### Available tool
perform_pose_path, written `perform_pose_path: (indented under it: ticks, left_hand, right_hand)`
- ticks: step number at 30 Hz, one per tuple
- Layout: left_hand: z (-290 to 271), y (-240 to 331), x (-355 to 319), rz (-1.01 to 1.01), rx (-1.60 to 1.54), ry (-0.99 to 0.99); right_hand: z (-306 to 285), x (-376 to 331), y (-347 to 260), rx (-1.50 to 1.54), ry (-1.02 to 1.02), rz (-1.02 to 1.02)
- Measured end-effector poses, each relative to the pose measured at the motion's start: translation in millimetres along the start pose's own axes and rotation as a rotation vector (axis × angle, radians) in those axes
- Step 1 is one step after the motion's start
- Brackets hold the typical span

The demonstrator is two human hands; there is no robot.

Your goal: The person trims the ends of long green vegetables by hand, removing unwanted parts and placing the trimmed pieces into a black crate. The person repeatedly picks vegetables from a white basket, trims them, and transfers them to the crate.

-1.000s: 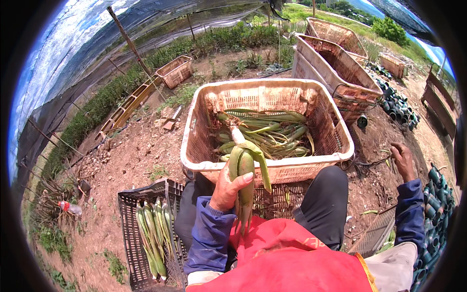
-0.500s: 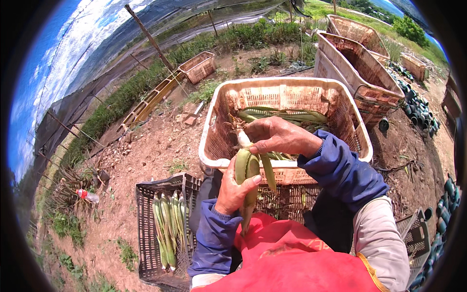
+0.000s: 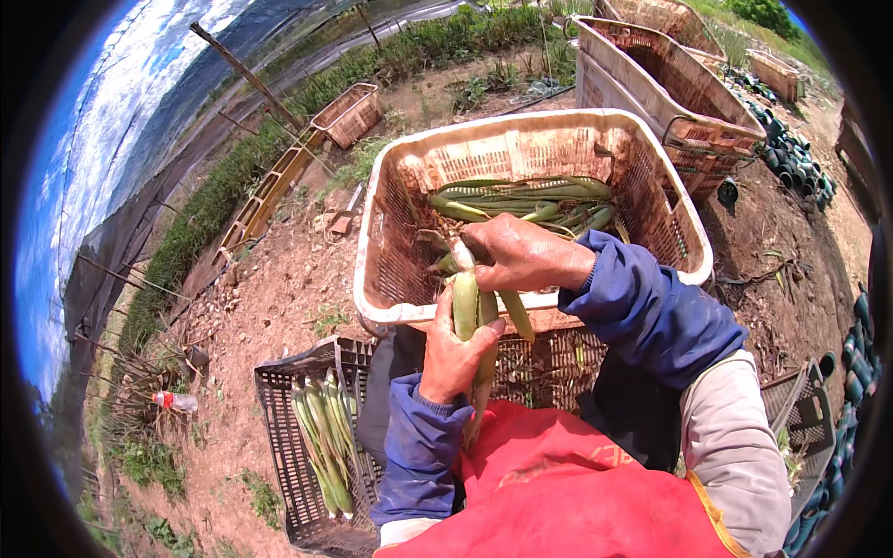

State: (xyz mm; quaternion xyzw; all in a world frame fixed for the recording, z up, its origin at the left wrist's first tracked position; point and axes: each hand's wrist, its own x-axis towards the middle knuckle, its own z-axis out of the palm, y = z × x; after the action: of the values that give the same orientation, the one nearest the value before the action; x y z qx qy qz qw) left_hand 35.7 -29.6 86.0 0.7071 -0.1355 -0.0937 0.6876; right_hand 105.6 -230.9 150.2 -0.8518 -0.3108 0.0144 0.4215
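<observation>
My left hand [image 3: 455, 349] is wrapped round the thick green leaves of an aloe plant [image 3: 465, 314], whose tips hang down toward my red apron. Just above it, my right hand [image 3: 528, 254] closes on the plant near its pale base, and one leaf [image 3: 516, 315] hangs loose below those fingers. The fingertips of my right hand are partly hidden. More long green aloe plants [image 3: 530, 197] lie inside the large dirty white crate [image 3: 688, 223] in front of me. On my left, a black crate [image 3: 279, 430] holds several aloe plants [image 3: 326, 437] lying side by side.
Tall stacked crates [image 3: 642, 84] stand at the far right, near piles of dark pots [image 3: 793, 160]. A smaller crate [image 3: 349, 116] and a yellowish ladder-like frame [image 3: 270, 193] lie far left. A plastic bottle [image 3: 175, 402] rests on the soil at left.
The view has shifted, so more of the aloe plants in the white crate shows. Both hands keep hold of the plant, and my right hand now closes tighter round its base.
</observation>
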Motion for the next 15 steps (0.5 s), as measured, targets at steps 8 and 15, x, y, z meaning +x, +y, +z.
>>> perform_pose_path:
  ticks: [8,15]
  left_hand:
    - [2.1,-2.5,6.4,0.02,-0.033,-0.03]
    - [-3.9,-4.3,0.3,-0.1,-0.297,-0.148]
  right_hand:
    - [7.2,-0.2,10.7,-0.073,0.077,-0.093]
    - [-3.0,3.9,14.9,0.015,0.079,-0.096]
